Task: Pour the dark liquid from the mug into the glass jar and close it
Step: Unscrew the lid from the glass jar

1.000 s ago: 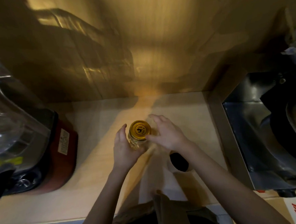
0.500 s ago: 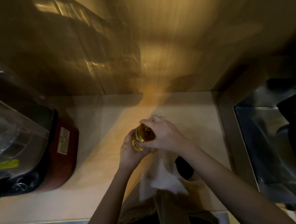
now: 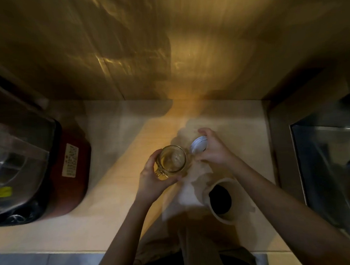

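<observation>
From the head camera, looking down, the left hand was wrapped around the side of a clear glass jar, fingers and thumb curled closed on its round, ribbed wall. The jar stood open-mouthed, and its inside looked pale and see-through. Whether its base rested on the counter could not be told. Just right of the jar, the right hand pinched a round lid, tilted so its smooth white underside faced the camera; the lid sat beside the jar's rim, off the mouth. Nearer the body, a pale, matte mug stood on the counter under the right forearm, its round opening filled with dark liquid. The counter was a light, smooth wood-look surface. At the left edge sat a red appliance with a rounded base and a clear plastic top. On the right was a shiny metal sink. The wall behind was glossy and golden.
</observation>
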`<state>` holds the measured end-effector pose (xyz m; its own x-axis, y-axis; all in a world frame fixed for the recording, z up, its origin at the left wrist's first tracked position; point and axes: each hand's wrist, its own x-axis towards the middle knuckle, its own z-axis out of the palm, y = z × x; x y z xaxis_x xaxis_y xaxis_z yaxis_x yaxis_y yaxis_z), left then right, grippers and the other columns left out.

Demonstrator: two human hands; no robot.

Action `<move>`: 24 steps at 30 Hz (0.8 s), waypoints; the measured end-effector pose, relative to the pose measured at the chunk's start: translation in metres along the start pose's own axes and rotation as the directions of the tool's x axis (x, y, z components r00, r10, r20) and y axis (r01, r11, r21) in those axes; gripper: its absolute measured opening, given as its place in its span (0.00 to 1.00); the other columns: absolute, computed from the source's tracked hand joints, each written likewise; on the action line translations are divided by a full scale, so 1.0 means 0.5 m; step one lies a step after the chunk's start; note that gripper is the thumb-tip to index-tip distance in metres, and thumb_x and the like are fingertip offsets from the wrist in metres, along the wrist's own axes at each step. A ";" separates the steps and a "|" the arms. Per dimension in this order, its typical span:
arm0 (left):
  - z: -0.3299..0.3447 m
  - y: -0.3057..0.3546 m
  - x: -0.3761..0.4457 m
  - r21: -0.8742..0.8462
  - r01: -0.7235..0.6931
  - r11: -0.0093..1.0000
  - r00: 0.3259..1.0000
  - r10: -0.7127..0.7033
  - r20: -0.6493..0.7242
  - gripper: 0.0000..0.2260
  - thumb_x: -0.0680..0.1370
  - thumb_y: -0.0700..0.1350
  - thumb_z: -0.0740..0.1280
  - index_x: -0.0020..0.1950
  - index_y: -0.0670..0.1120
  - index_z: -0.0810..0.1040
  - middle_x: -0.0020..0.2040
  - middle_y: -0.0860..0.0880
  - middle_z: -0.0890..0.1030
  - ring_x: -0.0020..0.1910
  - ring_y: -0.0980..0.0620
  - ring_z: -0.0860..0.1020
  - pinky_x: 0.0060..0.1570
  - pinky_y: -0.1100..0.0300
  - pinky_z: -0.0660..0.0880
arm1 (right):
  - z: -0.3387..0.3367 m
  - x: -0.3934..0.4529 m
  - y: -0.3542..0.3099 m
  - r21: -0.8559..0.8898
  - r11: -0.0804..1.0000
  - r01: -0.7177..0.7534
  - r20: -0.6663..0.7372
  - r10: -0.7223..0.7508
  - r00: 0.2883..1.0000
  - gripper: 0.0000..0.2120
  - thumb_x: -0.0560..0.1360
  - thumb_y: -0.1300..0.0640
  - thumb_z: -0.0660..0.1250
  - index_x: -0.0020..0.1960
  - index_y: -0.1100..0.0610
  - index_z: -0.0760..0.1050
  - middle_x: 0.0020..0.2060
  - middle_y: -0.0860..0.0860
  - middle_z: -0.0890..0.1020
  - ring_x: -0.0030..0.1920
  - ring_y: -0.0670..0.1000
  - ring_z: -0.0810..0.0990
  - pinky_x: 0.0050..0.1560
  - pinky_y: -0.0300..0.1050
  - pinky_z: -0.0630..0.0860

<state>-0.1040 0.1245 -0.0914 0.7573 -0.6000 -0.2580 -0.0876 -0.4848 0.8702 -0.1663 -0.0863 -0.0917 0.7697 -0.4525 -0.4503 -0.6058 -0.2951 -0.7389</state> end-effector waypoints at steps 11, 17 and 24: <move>-0.002 -0.004 0.002 -0.044 0.035 0.998 0.999 -0.034 0.031 0.39 0.57 0.55 0.77 0.66 0.55 0.66 0.62 0.54 0.75 0.60 0.62 0.71 0.54 0.77 0.66 | 0.013 0.034 0.013 -0.690 0.684 0.238 0.159 -0.177 0.971 0.39 0.61 0.47 0.76 0.68 0.53 0.65 0.63 0.52 0.70 0.65 0.53 0.65 0.63 0.44 0.62; -0.008 -0.003 0.007 -0.022 0.002 1.000 0.998 -0.001 0.067 0.40 0.58 0.53 0.77 0.67 0.50 0.66 0.63 0.52 0.75 0.59 0.63 0.71 0.53 0.78 0.65 | 0.009 0.034 0.010 -0.763 0.610 0.213 0.190 -0.103 0.976 0.44 0.57 0.44 0.79 0.67 0.53 0.65 0.61 0.53 0.68 0.63 0.54 0.64 0.61 0.45 0.63; -0.008 -0.001 0.007 -0.035 0.015 0.999 0.998 -0.012 0.069 0.43 0.55 0.60 0.74 0.67 0.52 0.65 0.62 0.55 0.74 0.60 0.58 0.71 0.51 0.81 0.63 | -0.032 -0.001 -0.011 -0.556 0.829 0.063 0.080 -0.022 0.997 0.38 0.64 0.49 0.75 0.70 0.55 0.65 0.65 0.56 0.71 0.65 0.58 0.68 0.62 0.51 0.69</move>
<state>-0.0990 0.1252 -0.0912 0.7115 -0.6367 -0.2972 -0.0537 -0.4710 0.8805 -0.1666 -0.0980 -0.0796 0.7966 -0.3773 -0.4724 -0.5656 -0.7411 -0.3619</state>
